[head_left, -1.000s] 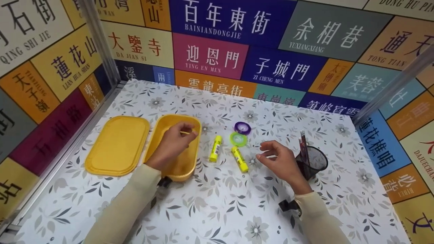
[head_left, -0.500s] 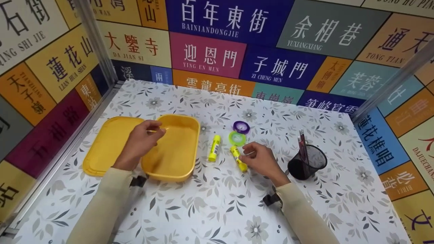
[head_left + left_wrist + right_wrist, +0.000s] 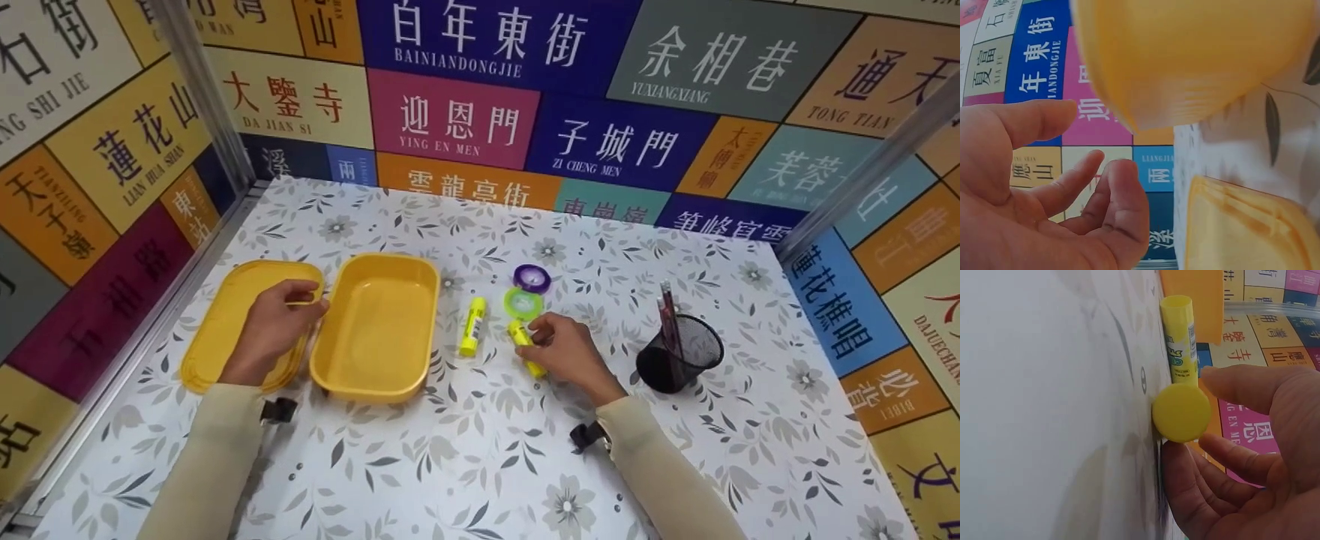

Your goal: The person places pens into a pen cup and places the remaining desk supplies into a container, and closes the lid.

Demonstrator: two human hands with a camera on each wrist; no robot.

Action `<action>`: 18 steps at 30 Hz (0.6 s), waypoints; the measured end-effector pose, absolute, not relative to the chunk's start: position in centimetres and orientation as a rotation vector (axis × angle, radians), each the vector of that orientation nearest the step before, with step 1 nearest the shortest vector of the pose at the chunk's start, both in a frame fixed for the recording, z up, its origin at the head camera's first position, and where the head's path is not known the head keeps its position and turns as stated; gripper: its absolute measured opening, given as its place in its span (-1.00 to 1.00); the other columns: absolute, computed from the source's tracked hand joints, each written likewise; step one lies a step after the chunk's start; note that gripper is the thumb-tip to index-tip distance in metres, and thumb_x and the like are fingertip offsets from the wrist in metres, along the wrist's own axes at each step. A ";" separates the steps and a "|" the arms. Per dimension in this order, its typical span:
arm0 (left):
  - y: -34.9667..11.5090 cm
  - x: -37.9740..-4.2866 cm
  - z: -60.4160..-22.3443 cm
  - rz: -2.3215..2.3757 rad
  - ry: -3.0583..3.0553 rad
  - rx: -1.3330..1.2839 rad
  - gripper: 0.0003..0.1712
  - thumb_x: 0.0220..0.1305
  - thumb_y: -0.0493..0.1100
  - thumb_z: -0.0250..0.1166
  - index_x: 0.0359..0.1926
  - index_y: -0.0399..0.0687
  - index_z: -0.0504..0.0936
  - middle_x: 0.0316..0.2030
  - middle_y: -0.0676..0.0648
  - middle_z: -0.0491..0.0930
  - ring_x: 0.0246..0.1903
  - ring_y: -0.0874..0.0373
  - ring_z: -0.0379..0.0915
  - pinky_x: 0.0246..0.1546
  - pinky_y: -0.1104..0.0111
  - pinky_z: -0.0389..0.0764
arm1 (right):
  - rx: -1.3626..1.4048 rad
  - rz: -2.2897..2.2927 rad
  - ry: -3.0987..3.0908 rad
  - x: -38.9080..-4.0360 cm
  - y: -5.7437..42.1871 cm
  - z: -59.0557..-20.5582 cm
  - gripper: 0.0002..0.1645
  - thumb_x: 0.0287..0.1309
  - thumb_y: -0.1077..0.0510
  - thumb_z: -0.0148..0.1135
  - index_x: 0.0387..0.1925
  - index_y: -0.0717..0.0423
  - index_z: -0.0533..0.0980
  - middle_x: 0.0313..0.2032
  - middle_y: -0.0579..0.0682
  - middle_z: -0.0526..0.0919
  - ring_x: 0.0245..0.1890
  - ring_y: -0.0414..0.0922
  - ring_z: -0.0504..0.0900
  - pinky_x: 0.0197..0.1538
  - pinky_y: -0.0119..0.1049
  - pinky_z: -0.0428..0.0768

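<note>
In the head view, my right hand (image 3: 566, 352) pinches a yellow glue stick (image 3: 537, 367) lying on the table. The right wrist view shows the round end of this glue stick (image 3: 1181, 413) between thumb and fingers. Another glue stick (image 3: 472, 327) lies just to its left. My left hand (image 3: 274, 330) hovers over the yellow lid (image 3: 214, 330), fingers loosely bent, holding nothing. Right of that hand stands an open yellow box (image 3: 375, 330) with nothing in it. A green tape roll (image 3: 511, 303) and a purple tape roll (image 3: 532, 278) lie beyond the glue sticks.
A black mesh pen cup (image 3: 679, 356) holding pencils (image 3: 670, 319) stands to the right. The floral-patterned table (image 3: 420, 472) is bounded by sign-printed panels (image 3: 450, 112) at the back and sides.
My left hand has moved left, from over the box to over the lid. My right hand has moved left from near the pen cup and taken hold of the nearer glue stick.
</note>
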State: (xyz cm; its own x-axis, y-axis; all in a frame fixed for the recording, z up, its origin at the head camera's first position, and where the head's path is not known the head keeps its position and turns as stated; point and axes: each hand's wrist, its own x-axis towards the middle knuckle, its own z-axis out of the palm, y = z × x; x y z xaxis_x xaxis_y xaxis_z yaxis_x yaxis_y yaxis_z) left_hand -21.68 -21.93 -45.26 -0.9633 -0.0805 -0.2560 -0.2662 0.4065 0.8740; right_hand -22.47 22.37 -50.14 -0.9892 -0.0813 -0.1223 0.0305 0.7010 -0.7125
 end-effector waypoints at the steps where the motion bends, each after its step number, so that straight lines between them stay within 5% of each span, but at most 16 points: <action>1: -21.9 -21.7 -45.4 1.581 2.471 -0.323 -0.30 0.50 0.03 0.31 0.52 -0.11 0.38 0.42 -0.24 0.41 0.33 -0.16 0.41 0.38 0.07 0.53 | -0.036 -1.142 2.774 -22.5 22.3 -50.2 -0.48 0.07 -0.05 0.63 0.02 0.05 0.65 -0.15 -0.02 0.77 -0.16 -0.09 0.70 -0.01 -0.13 0.67; 7: -21.7 -21.8 -45.9 1.479 2.390 -0.364 -0.31 0.53 -0.01 0.28 0.56 -0.03 0.32 0.43 -0.20 0.38 0.26 -0.12 0.44 0.39 0.07 0.55 | -0.047 -1.110 2.799 -22.4 21.8 -50.3 -0.52 0.06 0.01 0.63 -0.03 0.08 0.65 -0.24 -0.03 0.75 -0.30 -0.11 0.65 -0.17 -0.21 0.66; 18: -21.6 -22.0 -46.1 1.449 2.402 -0.307 -0.34 0.54 -0.03 0.26 0.54 -0.05 0.34 0.28 -0.22 0.49 0.06 -0.05 0.57 -0.04 0.38 0.72 | -0.029 -1.152 2.749 -22.6 22.1 -49.6 -0.48 0.14 0.05 0.56 0.11 0.11 0.64 -0.23 0.03 0.75 -0.44 -0.12 0.66 -0.40 -0.28 0.66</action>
State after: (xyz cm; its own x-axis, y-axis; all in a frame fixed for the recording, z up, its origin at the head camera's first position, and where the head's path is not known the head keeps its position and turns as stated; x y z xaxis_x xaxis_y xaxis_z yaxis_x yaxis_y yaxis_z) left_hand -21.98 -21.58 -46.11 -0.9263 -0.0193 -0.3764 -0.3420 0.4629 0.8178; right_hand -22.59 22.11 -49.64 -0.9869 -0.0797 -0.1401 0.0440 0.7030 -0.7098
